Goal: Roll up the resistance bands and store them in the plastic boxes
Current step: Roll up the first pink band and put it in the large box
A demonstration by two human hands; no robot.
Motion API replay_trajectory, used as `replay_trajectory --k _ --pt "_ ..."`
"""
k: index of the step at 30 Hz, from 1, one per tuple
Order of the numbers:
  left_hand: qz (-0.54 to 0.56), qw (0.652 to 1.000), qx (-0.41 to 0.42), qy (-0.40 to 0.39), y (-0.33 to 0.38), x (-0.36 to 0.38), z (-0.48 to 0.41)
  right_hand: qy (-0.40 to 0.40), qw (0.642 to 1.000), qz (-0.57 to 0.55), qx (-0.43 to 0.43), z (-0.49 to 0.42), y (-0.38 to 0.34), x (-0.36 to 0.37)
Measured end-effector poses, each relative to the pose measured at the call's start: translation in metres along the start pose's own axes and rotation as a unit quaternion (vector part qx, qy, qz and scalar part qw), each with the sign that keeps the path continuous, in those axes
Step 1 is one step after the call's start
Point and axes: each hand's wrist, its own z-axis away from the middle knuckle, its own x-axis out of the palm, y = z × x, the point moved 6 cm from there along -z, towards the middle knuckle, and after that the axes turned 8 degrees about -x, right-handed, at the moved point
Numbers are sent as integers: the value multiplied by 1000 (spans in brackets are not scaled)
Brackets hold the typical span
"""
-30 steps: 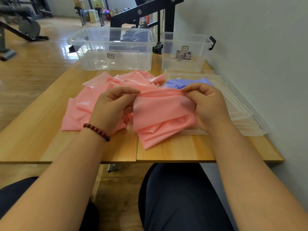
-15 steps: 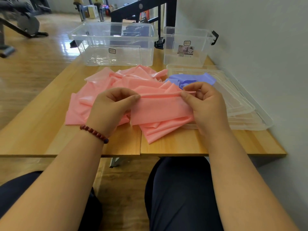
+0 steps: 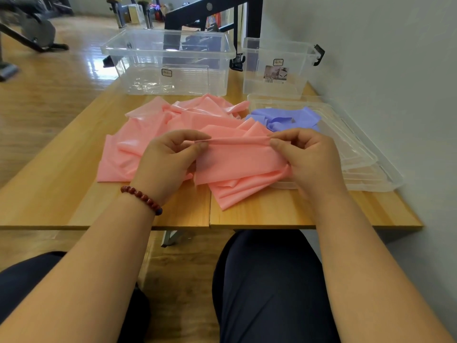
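Observation:
A long pink resistance band [image 3: 237, 162] lies crumpled across the middle of the wooden table [image 3: 49, 189]. Its near end is stretched flat between my hands. My left hand [image 3: 170, 159] pinches the left corner of that top edge, and my right hand [image 3: 306, 157] pinches the right corner, where the edge is folded into a thin roll. A purple band [image 3: 284, 118] lies bunched behind my right hand, partly on the clear lids. A large clear plastic box [image 3: 170, 63] and a smaller clear box [image 3: 277, 68] stand open at the table's far side.
Stacked clear lids [image 3: 366, 159] lie flat at the table's right, next to the white wall [image 3: 395, 70]. A black metal frame [image 3: 210, 11] rises behind the boxes. Gym equipment [image 3: 29, 30] stands on the wooden floor at far left. My knees sit below the table's front edge.
Both hands have shifted to the band's top edge and turned it over into a thin first roll; before, they held the band looser and bunched.

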Motion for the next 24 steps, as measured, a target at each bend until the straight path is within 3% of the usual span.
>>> replay_trajectory --k 11,24 --pt "114 992 -34 -52 -3 5 1 17 997 64 -44 4 -5 -1" --pt "138 985 -74 -68 -10 4 -3 11 1000 1 -9 5 -1 0"
